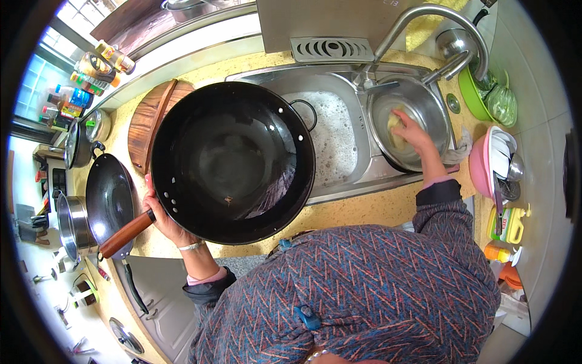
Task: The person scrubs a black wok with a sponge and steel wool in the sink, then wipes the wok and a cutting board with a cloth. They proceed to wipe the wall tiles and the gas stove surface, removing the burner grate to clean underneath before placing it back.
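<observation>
A large black wok (232, 159) with a wooden handle is held up by my left hand (168, 223), which grips it at the lower left rim near the handle. The wok covers part of the left sink basin, where suds (332, 136) show. A small brown bit lies inside the wok. My right hand (411, 132) is over a round metal basin (436, 113) in the right sink, with its fingers on a pale yellowish cloth or sponge (398, 129). A curved metal faucet (441, 9) arches above that basin.
A wooden lid (145, 123) lies behind the wok, with another black wok (109, 195) and a steel pot (75, 227) to the left. A green bowl (470, 98), a pink basin of dishes (482, 159) and a yellow detergent bottle (514, 225) stand at the right. Bottles line the windowsill.
</observation>
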